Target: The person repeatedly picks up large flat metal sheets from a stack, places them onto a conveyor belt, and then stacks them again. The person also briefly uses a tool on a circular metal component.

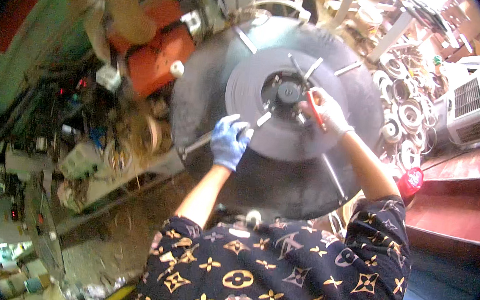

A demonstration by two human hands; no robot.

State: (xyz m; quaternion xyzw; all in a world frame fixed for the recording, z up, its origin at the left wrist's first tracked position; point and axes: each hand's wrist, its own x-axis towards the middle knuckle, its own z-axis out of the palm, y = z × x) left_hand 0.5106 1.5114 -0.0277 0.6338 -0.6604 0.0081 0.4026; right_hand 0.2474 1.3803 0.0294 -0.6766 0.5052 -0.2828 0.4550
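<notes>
Grey coil (243, 87), flat and finely ringed, lies around the hub (289, 92) of a broad, round, dark disc (199, 94). We see the gloved right hand (331, 113) closed on a red tool (316, 108); whether the blue-gloved left hand (229, 143), by the coil's edge, grips anything, we cannot tell.

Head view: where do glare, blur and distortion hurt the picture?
Head view: glare whitens the upper right, beyond the white coils; head view, left: dim, smeared clutter; head view, rim: fisheye bending, black corners; head view, centre: left hand and right hand readable, slightly soft.
</notes>
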